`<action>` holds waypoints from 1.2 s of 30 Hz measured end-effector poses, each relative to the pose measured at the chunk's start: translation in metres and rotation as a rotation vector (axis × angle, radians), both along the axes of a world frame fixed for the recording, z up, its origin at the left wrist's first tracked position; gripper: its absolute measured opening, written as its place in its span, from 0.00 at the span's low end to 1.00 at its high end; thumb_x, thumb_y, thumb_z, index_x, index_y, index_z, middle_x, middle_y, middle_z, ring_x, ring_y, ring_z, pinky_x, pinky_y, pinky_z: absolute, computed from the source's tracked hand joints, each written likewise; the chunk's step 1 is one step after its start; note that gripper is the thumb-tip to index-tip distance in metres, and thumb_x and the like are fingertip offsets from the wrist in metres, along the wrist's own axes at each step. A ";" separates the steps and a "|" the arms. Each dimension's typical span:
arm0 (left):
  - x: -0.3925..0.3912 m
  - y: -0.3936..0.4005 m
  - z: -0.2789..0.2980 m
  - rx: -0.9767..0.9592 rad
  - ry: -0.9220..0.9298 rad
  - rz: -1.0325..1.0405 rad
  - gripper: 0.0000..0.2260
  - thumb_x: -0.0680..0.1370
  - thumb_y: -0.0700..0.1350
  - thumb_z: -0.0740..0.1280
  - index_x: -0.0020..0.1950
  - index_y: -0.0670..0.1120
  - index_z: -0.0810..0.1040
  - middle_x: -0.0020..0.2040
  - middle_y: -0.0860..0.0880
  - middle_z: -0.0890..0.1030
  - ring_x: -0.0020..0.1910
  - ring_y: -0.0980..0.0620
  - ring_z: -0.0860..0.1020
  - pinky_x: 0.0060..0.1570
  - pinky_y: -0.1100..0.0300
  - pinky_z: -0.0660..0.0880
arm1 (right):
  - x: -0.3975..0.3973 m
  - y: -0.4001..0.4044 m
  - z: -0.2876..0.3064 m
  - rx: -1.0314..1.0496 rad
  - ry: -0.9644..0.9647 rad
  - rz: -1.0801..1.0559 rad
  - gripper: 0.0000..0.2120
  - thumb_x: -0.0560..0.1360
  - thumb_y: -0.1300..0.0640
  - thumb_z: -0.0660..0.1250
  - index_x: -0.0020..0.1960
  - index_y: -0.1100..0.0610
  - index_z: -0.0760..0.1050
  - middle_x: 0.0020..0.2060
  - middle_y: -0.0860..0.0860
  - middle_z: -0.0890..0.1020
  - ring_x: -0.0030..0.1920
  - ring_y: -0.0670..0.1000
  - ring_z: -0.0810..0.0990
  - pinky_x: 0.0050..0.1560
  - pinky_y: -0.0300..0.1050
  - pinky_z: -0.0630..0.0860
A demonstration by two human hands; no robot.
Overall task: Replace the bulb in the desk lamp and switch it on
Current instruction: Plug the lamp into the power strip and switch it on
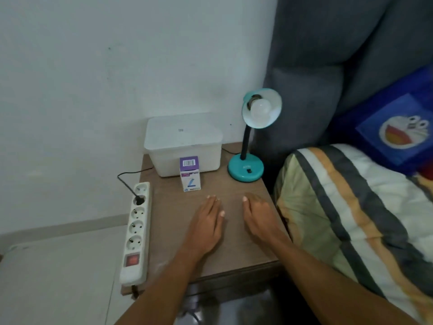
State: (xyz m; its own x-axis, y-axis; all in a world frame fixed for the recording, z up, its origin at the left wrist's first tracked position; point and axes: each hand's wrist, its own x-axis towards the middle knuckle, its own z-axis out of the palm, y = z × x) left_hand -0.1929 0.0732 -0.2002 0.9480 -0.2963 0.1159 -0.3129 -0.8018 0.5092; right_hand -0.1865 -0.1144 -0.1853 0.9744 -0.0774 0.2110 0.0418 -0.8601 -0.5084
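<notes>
Resting flat on nightstand [234,254]: left hand [207,227], right hand [260,219], fingers together, empty; lamp [251,141] unlit.

A white plastic box [184,144] with a lid stands at the far side of a brown bedside table [239,252], against the white wall [105,66]. A white power strip [135,233] lies along the table's left edge, one black plug in its second socket from the far end. To the right are a grey headboard [339,55], a striped pillow [346,221] and a blue cartoon cushion [398,132].
</notes>
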 end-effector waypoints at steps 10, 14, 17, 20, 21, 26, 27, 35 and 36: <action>0.122 -0.069 -0.025 0.124 -0.009 -0.115 0.31 0.86 0.59 0.47 0.84 0.46 0.42 0.83 0.49 0.37 0.81 0.53 0.35 0.81 0.54 0.39 | 0.081 -0.056 -0.032 -0.198 0.103 0.134 0.29 0.85 0.47 0.44 0.81 0.60 0.50 0.80 0.57 0.54 0.81 0.54 0.49 0.78 0.47 0.40; 0.144 -0.072 -0.040 0.116 -0.052 -0.137 0.32 0.84 0.62 0.43 0.83 0.48 0.44 0.82 0.51 0.40 0.83 0.53 0.38 0.81 0.55 0.41 | 0.109 -0.057 -0.049 -0.203 0.049 0.184 0.32 0.81 0.47 0.42 0.79 0.63 0.56 0.78 0.60 0.62 0.79 0.57 0.58 0.78 0.51 0.48; 0.148 -0.072 -0.046 0.123 -0.055 -0.148 0.30 0.86 0.59 0.48 0.84 0.46 0.47 0.82 0.51 0.42 0.83 0.53 0.41 0.80 0.57 0.39 | 0.117 -0.056 -0.059 -0.205 -0.015 0.174 0.27 0.82 0.52 0.50 0.75 0.66 0.65 0.73 0.63 0.71 0.75 0.61 0.68 0.75 0.54 0.56; 0.147 -0.073 -0.043 0.110 -0.060 -0.153 0.29 0.87 0.55 0.52 0.84 0.45 0.47 0.81 0.52 0.41 0.82 0.54 0.40 0.79 0.58 0.38 | 0.117 -0.057 -0.062 -0.191 -0.048 0.181 0.26 0.82 0.53 0.50 0.76 0.65 0.63 0.75 0.62 0.68 0.77 0.59 0.63 0.77 0.50 0.51; 0.147 -0.074 -0.043 0.105 -0.058 -0.156 0.29 0.87 0.55 0.52 0.84 0.45 0.47 0.81 0.52 0.41 0.82 0.54 0.40 0.79 0.58 0.39 | 0.117 -0.058 -0.062 -0.180 -0.055 0.184 0.25 0.83 0.54 0.52 0.77 0.65 0.62 0.75 0.62 0.67 0.78 0.59 0.62 0.78 0.49 0.50; 0.145 -0.074 -0.046 0.108 -0.037 -0.138 0.30 0.86 0.56 0.51 0.84 0.42 0.53 0.85 0.45 0.49 0.83 0.52 0.43 0.82 0.52 0.45 | 0.114 -0.055 -0.061 -0.172 -0.154 0.186 0.23 0.80 0.59 0.56 0.70 0.71 0.70 0.68 0.66 0.74 0.71 0.65 0.71 0.77 0.51 0.58; 0.145 -0.073 -0.046 0.103 -0.029 -0.132 0.30 0.86 0.56 0.51 0.84 0.42 0.53 0.85 0.44 0.50 0.83 0.51 0.44 0.82 0.52 0.45 | 0.114 -0.054 -0.060 -0.174 -0.161 0.184 0.23 0.80 0.58 0.56 0.70 0.71 0.71 0.67 0.66 0.75 0.70 0.65 0.72 0.76 0.50 0.58; 0.143 -0.075 -0.040 0.093 -0.056 -0.111 0.29 0.86 0.56 0.53 0.84 0.44 0.52 0.85 0.46 0.50 0.84 0.51 0.46 0.81 0.58 0.43 | 0.115 -0.055 -0.062 -0.163 -0.166 0.190 0.23 0.80 0.60 0.57 0.71 0.71 0.69 0.69 0.66 0.73 0.71 0.65 0.70 0.77 0.52 0.59; 0.142 -0.075 -0.039 0.096 -0.060 -0.111 0.29 0.86 0.56 0.53 0.84 0.44 0.51 0.85 0.46 0.50 0.84 0.51 0.46 0.80 0.59 0.42 | 0.115 -0.056 -0.062 -0.162 -0.165 0.188 0.23 0.80 0.60 0.57 0.71 0.71 0.69 0.69 0.66 0.74 0.71 0.65 0.70 0.77 0.51 0.59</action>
State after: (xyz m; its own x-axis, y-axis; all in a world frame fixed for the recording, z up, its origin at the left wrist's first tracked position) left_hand -0.0505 -0.0018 -0.2396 0.9012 -0.4111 0.1371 -0.4295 -0.8048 0.4097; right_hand -0.0718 -0.1699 -0.2476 0.9200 0.1487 0.3625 0.2784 -0.8990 -0.3380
